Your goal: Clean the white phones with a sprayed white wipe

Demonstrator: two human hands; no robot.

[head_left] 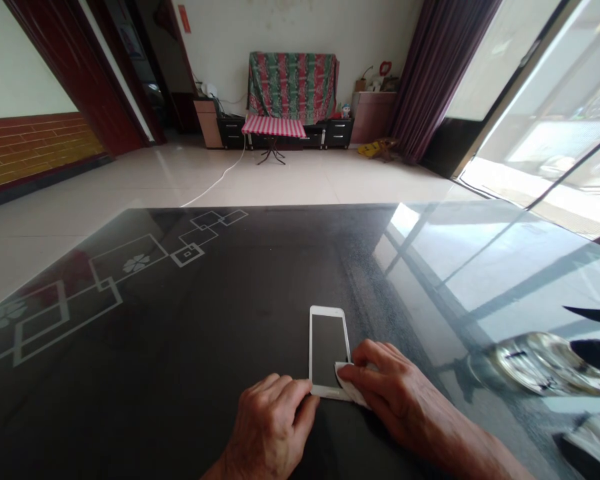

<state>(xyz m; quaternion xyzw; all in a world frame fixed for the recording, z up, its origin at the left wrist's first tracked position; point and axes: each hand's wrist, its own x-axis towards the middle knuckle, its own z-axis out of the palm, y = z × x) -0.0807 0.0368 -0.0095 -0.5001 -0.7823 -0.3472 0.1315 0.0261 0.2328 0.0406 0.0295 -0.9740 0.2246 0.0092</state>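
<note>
A white smartphone with a dark screen lies face up on the black glossy table. My left hand grips its lower left corner between thumb and forefinger, the other fingers curled in. Pinched in the fingers of my right hand is a white wipe, perhaps tissue or cloth, pressed against the lower right part of the screen. My right fingers partly hide the wipe and that edge of the phone.
At the right stand a shiny metal tray with dark-handled tools on it and a crumpled grey-white item. Window light reflects on the tabletop there. Beyond the table are a small striped folding table and a cloth-covered object.
</note>
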